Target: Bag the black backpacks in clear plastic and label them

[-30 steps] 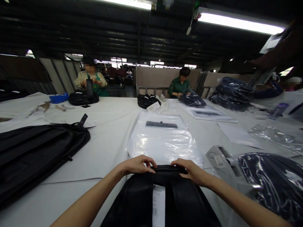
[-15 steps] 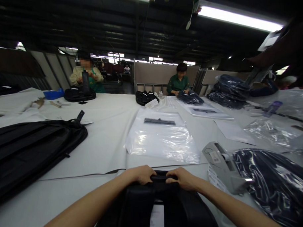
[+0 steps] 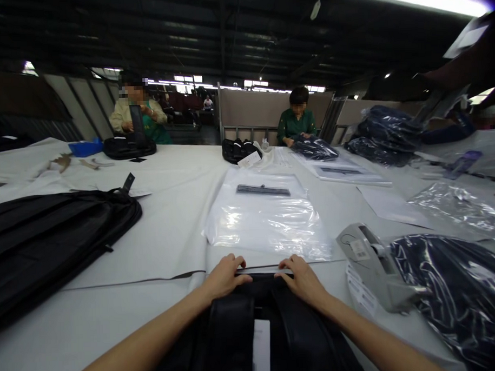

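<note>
Backpack point(image 3: 234, 326), top edge at thumbs of left hand point(image 3: 223, 278) and right hand point(image 3: 304, 280), each grip spread

Plastic sleeves point(image 3: 269, 222) on table point(image 3: 171, 210) beyond backpack point(image 3: 236, 337)

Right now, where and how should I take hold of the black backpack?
Probably pinch the black backpack by its top edge, coming from the far side. That edge points away from the wearer and shows uncovered between the left hand and right hand, while the shoulder straps and white tag lie nearer the wearer.
</note>
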`<move>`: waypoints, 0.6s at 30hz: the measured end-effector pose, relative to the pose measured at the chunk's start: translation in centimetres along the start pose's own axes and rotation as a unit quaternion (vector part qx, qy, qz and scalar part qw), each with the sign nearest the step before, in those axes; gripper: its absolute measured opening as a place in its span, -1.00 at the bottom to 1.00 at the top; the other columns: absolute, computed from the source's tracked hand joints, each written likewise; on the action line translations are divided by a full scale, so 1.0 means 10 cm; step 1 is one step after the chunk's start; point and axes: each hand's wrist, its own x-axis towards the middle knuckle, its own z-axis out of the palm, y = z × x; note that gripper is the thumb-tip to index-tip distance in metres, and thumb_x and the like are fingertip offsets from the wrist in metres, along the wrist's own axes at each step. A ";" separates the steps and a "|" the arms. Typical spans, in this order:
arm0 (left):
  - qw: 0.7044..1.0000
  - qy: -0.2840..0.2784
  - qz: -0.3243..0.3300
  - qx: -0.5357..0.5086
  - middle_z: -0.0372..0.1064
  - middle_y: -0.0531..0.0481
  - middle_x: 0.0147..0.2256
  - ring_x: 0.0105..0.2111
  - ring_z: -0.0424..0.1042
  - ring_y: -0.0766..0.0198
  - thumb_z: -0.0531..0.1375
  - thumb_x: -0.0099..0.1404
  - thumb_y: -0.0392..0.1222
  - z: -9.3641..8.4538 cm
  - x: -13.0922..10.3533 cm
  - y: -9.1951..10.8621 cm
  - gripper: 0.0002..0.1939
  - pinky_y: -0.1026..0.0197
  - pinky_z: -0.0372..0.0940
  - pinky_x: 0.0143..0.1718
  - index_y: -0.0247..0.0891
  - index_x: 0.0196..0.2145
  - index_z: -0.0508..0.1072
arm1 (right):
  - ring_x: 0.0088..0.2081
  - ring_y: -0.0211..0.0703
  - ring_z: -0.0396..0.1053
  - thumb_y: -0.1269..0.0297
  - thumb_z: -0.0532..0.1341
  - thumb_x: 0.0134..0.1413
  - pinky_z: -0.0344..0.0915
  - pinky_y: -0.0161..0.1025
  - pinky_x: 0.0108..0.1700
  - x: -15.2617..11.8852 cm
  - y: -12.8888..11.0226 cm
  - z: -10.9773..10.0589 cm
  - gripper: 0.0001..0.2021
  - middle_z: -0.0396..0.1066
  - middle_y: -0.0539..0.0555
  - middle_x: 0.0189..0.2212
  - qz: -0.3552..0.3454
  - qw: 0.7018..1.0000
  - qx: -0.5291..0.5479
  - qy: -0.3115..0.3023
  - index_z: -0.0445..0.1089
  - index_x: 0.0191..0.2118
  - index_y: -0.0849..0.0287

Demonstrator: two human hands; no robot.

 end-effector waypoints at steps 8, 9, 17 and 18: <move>0.997 0.020 -0.065 -0.023 0.29 0.02 -0.56 -0.47 0.29 0.21 0.09 0.12 0.15 0.06 0.11 -0.21 -0.60 0.25 0.09 -0.47 -0.26 -0.56 0.37 | -0.38 -0.13 0.38 0.24 0.11 0.03 0.25 -0.27 -0.29 0.12 0.08 0.05 -0.78 0.45 0.05 -0.47 0.039 0.997 0.058 -0.015 0.47 -0.43 0.19; 0.997 0.024 -0.068 -0.029 0.28 0.03 -0.57 -0.47 0.28 0.22 0.09 0.11 0.14 0.06 0.11 -0.21 -0.61 0.26 0.07 -0.48 -0.27 -0.57 0.36 | -0.39 -0.12 0.39 0.24 0.11 0.03 0.25 -0.27 -0.31 0.13 0.05 0.01 -0.77 0.45 0.05 -0.50 0.038 0.997 0.059 -0.016 0.47 -0.46 0.20; 0.994 0.042 -0.070 -0.071 0.26 0.05 -0.58 -0.47 0.27 0.23 0.09 0.08 0.10 0.12 0.07 -0.21 -0.65 0.26 0.07 -0.49 -0.27 -0.58 0.35 | -0.36 -0.16 0.35 0.22 0.11 0.15 0.27 -0.26 -0.27 -0.48 -0.88 -0.72 -0.83 0.44 0.04 -0.41 -0.123 0.983 0.067 0.116 0.41 -0.33 0.11; 0.994 0.044 -0.070 -0.076 0.26 0.05 -0.58 -0.47 0.27 0.22 0.10 0.08 0.09 0.12 0.08 -0.21 -0.65 0.26 0.08 -0.49 -0.27 -0.58 0.36 | -0.37 -0.17 0.35 0.27 0.11 0.15 0.28 -0.27 -0.28 -0.57 -1.02 -0.72 -0.86 0.43 0.04 -0.42 -0.195 0.977 0.060 0.061 0.41 -0.32 0.10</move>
